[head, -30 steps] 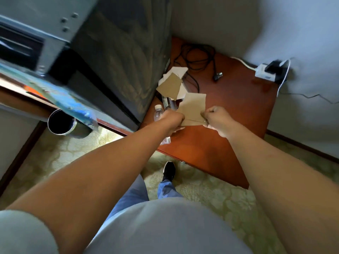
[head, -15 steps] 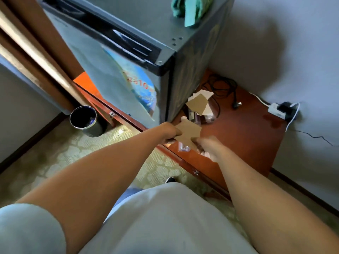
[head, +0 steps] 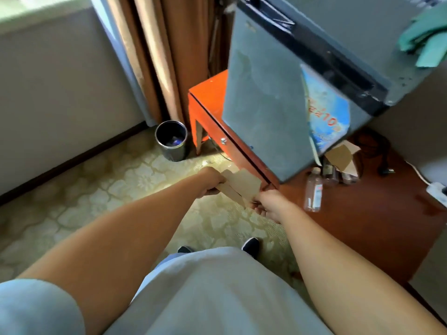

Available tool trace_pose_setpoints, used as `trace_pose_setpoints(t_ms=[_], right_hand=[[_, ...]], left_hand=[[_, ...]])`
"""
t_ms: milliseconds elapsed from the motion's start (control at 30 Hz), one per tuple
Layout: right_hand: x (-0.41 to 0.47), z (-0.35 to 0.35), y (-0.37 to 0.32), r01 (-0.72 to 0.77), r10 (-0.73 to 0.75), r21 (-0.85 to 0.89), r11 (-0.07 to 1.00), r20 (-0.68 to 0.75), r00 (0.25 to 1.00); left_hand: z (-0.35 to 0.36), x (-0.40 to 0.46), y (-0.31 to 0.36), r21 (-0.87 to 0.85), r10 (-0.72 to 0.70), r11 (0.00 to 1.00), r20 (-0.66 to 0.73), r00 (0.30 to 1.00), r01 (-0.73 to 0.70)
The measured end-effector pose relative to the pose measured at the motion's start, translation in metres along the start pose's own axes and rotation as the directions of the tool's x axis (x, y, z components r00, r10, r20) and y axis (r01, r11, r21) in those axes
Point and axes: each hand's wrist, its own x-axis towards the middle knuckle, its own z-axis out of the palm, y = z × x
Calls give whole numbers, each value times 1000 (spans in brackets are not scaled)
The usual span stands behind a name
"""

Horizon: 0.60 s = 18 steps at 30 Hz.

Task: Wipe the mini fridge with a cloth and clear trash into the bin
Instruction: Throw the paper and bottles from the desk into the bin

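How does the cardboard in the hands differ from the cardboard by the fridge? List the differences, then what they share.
The held cardboard is gripped by the left hand and right hand; the loose cardboard lies untouched. The held cardboard hangs over the carpet; the loose cardboard rests on the wooden stand beside the fridge. Both are plain brown, and neither is in the bin yet.

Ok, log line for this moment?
phase: carrying trash | left hand + right hand: grip cardboard pieces | bin: ahead-left, on floor
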Motion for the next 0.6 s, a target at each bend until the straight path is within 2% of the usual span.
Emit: trace_pose_setpoints(t_ms=[133,267,400,600], right_hand=[[-5,72,-39,134,-134,-40,990,12,991],[-10,130,-74,220,-219,-23,975,41,975],[-7,173,-108,259,-254,-38,965,100,962],[24,222,-153,247,-233,-79,966,157,960]], left_hand=[[-73,-6,-25,-285,12,957,-112,994,-44],[-134,-13,-42,-463,-23,884,-182,983,-65],[-186,-11,-51,-541,-33,833,-259,965,-117],[-239,9,-51,-563,-7,807,-306,952,-175]])
